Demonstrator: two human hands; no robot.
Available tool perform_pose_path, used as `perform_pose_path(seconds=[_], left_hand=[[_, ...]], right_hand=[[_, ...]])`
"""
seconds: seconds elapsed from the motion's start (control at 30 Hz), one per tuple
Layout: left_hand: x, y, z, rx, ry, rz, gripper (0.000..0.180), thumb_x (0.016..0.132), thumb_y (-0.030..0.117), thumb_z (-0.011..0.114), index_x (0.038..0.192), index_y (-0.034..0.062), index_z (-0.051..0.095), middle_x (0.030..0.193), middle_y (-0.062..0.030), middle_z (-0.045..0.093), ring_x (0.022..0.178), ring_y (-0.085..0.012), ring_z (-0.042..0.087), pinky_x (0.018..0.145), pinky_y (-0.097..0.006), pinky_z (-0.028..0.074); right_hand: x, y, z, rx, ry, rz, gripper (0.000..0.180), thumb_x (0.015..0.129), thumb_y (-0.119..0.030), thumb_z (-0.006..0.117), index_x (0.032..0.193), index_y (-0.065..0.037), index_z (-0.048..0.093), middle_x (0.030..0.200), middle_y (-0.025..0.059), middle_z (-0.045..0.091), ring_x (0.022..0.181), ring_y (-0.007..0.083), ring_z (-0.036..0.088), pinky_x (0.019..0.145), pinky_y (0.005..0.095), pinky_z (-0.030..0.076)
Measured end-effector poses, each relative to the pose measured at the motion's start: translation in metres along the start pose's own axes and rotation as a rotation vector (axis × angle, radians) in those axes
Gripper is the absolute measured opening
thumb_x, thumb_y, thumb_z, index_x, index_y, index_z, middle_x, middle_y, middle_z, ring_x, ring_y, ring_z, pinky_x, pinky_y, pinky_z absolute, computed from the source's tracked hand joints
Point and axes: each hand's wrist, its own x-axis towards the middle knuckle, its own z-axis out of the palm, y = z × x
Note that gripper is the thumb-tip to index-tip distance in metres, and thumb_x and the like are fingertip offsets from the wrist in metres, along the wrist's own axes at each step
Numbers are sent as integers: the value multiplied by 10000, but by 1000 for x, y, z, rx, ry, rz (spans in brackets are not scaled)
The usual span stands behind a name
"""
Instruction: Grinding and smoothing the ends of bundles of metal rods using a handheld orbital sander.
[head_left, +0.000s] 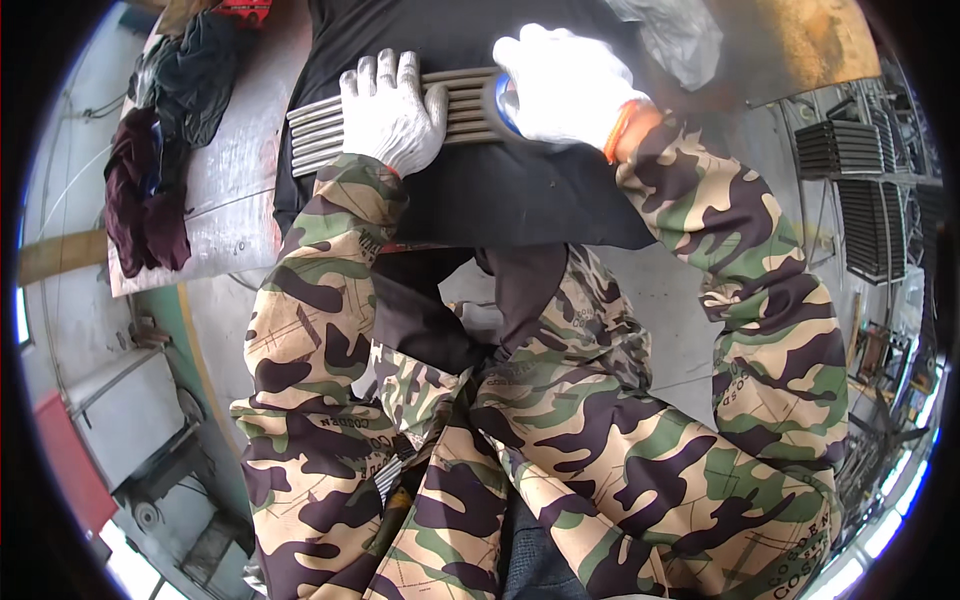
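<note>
Several slim metal rods (468, 116) lie side by side across a black cloth (510, 200) spread on the table in front of me. My left hand (393, 115), in a white knit glove, rests flat on top of the rods with its fingers stretched out and thumb apart. At the right end of the row, my right hand (570, 85), also gloved, is curled around a round thing with a blue edge (506, 106). That thing sits against the rods, and the glove hides most of it, so its kind is unclear.
Dark and maroon garments (150, 190) are heaped on the table's left part. Clear plastic (675, 40) lies at the far right beside a brownish board (820, 45). Racks of stacked dark bars (845, 150) stand to the right. A white cabinet (125, 400) is at lower left.
</note>
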Motion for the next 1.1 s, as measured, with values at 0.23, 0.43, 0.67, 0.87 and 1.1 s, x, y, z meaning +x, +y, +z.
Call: perform_pose_path(seconds=[0.23, 0.43, 0.67, 0.87, 1.1], left_hand=[[12, 5, -8, -10, 42, -11, 516, 977, 373, 562, 1318, -9, 625, 1338, -260, 619, 1246, -430, 554, 1077, -563, 376], [16, 5, -11, -46, 35, -57, 495, 966, 368, 556, 1282, -4, 640, 1297, -247, 637, 1229, -417, 559, 1064, -557, 383], [26, 11, -19, -43, 32, -45, 516, 970, 374, 562, 1307, -9, 639, 1344, -262, 623, 1258, -430, 547, 1085, -558, 375], [16, -1, -13, -32, 20, -46, 543, 986, 388, 563, 1343, -17, 617, 1374, -280, 607, 1289, -450, 535, 1111, -565, 365], [2, -8, -20, -89, -53, -24, 519, 978, 354, 590, 1345, -12, 608, 1372, -275, 605, 1273, -446, 544, 1104, -552, 369]], right_hand=[[-10, 9, -6, -86, 81, 26, 236, 916, -273, 614, 1064, -94, 655, 947, 174, 665, 874, 366, 697, 757, 494, 568], [3, 36, 1, -103, 123, 65, 221, 880, -257, 619, 1036, -106, 661, 949, 171, 658, 857, 376, 709, 694, 509, 576], [5, 35, -7, -115, 213, -31, 200, 867, -247, 623, 994, -97, 656, 894, 127, 646, 832, 320, 703, 663, 488, 568], [3, 13, -14, -11, 107, -45, 204, 904, -246, 606, 1025, -87, 648, 910, 153, 653, 853, 336, 688, 722, 485, 561], [3, -7, -11, 24, 7, -47, 241, 910, -245, 591, 1069, -79, 659, 960, 176, 670, 899, 343, 694, 764, 486, 569]])
